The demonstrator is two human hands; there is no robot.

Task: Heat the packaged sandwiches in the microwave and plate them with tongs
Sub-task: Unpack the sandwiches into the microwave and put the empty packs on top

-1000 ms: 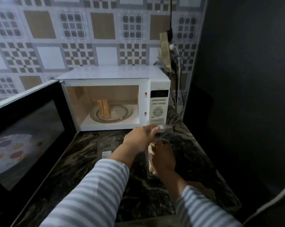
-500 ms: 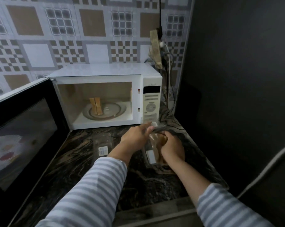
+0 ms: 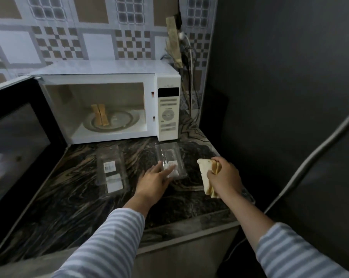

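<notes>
My right hand (image 3: 224, 176) grips a pale sandwich (image 3: 206, 173) above the right end of the dark counter. My left hand (image 3: 153, 180) lies flat, fingertips resting on a clear plastic sandwich package (image 3: 169, 157) that sits empty on the counter. A second clear package (image 3: 110, 170) with a barcode label lies further left. The white microwave (image 3: 167, 93) stands at the back with its door (image 3: 17, 135) swung wide to the left. Inside it, another sandwich (image 3: 100, 117) stands on the glass turntable (image 3: 121, 122).
The dark marble counter (image 3: 69, 197) ends at a front edge near my forearms. A dark wall or appliance side (image 3: 279, 97) closes off the right. Cables and a plug (image 3: 184, 49) hang behind the microwave. A grey bar (image 3: 320, 157) runs diagonally at the right.
My right hand has pulled the sandwich out of the clear package and moved right. My left hand has let the package down onto the counter and now rests on it.
</notes>
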